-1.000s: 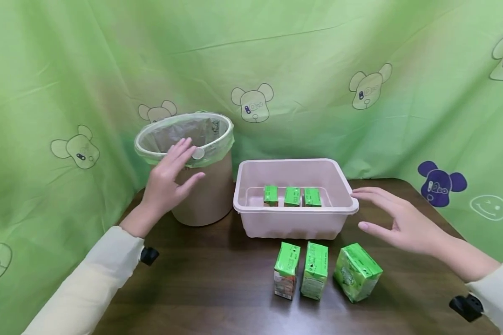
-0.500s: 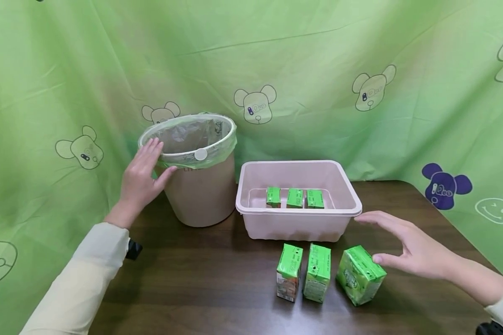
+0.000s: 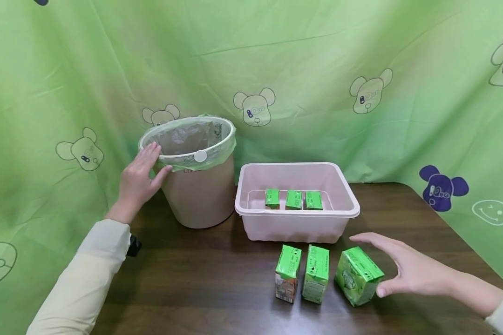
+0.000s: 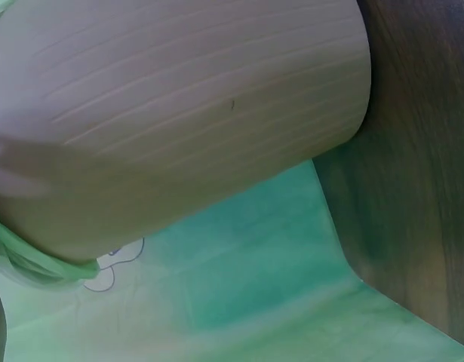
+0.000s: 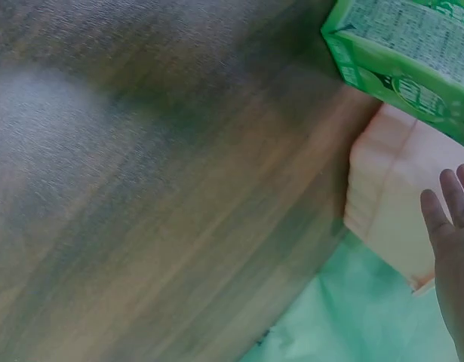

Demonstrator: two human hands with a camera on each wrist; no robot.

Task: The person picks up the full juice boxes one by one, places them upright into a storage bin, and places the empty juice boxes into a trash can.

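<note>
In the head view, my right hand (image 3: 412,272) is spread beside the rightmost green drink carton (image 3: 357,277). Its thumb is at the carton's near right edge; I cannot tell whether it touches. The fingers reach out behind the carton, apart from it. That carton (image 5: 420,83) shows at the top right of the right wrist view, near my fingers (image 5: 443,204). My left hand (image 3: 136,180) lies with relaxed fingers at the left rim of a beige trash bin (image 3: 201,195) lined with a thin green bag (image 3: 218,153). The left wrist view shows mostly the bin's ribbed side.
Two more green cartons, one in the middle (image 3: 316,274) and one at left (image 3: 288,274), stand on the dark wooden table (image 3: 193,288). Behind them is a pale pink tub (image 3: 293,228) with three green-topped cartons (image 3: 293,199) inside. A green printed curtain (image 3: 302,60) surrounds the table.
My right hand has come down from beside the tub's right corner to the rightmost carton. My left hand has shifted left, from over the bin's front to its left rim.
</note>
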